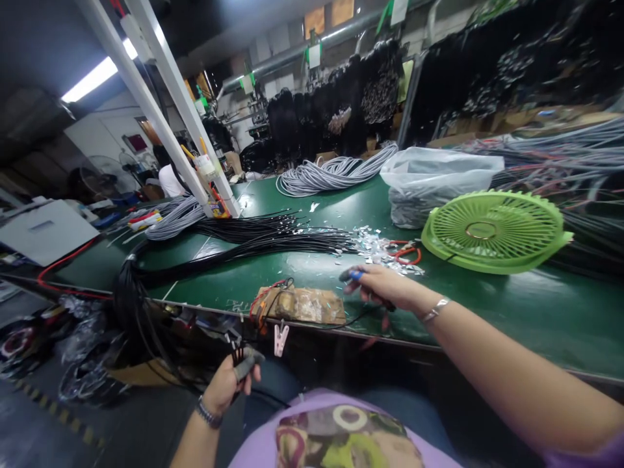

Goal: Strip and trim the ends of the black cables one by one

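My left hand (229, 383) is below the table edge, closed around a few thin black wires (237, 354); its thumb wears a grey finger cover. My right hand (385, 286) rests on the green table (511, 305), fingers curled around a small tool with a blue tip and dark handles. A long bundle of black cables (253, 237) lies across the table and hangs over its left front edge. Silver scraps (375, 250) are scattered just beyond my right hand.
A green fan (492, 231) lies flat at the right. A clear plastic bag (431, 179) and grey cable coils (336, 172) sit farther back. A taped cardboard pad (305, 304) with red wires and a white clip (280, 338) sit at the front edge. A person in white sits far left.
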The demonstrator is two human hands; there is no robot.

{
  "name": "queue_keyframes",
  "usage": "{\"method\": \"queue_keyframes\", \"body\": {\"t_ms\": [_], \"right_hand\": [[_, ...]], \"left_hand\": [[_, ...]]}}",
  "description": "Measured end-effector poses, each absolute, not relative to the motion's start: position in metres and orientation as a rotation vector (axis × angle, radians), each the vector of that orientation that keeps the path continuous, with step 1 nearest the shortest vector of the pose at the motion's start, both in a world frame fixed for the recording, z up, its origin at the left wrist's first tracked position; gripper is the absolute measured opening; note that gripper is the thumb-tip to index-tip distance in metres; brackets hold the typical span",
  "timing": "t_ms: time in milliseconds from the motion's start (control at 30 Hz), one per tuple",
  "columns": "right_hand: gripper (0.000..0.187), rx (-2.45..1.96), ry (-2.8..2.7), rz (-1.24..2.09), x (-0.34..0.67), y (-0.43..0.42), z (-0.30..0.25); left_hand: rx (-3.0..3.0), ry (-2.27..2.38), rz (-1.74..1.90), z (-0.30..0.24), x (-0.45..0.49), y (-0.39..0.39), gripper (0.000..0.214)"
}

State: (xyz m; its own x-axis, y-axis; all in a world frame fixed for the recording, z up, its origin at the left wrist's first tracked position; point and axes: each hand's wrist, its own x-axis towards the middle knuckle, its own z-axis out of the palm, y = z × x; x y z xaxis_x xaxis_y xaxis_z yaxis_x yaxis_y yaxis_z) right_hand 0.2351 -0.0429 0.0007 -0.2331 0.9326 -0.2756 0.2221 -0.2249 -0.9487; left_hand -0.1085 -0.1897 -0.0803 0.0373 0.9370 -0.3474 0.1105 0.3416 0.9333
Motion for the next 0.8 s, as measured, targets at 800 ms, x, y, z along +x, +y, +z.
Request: {"method": "queue_keyframes", "body": {"t_ms": [800], "right_hand": [[0.031,-0.944,-1.694,0.924,0.188,0.004,-0.026]], "left_hand": [[2.340,1.920,0.621,0.044,0.005,-0.006,0.027]]}}
